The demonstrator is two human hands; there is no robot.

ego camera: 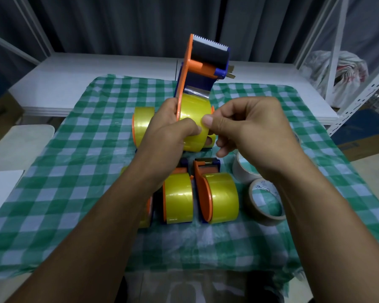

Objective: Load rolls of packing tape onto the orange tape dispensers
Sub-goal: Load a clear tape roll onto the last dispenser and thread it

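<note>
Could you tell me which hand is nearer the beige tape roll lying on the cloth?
Right. The right hand is just beyond the beige tape roll; the left hand grips the raised dispenser farther left.

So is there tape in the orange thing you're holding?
Yes, loaded: a yellow tape roll sits on the dispenser, which the left hand grips while the right hand pinches the roll.

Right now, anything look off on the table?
Nothing spilled or broken. A white roll and a tan roll lie loose on the wrinkled cloth near the right hand, which pinches the yellow roll on the dispenser that the left hand holds.
</note>
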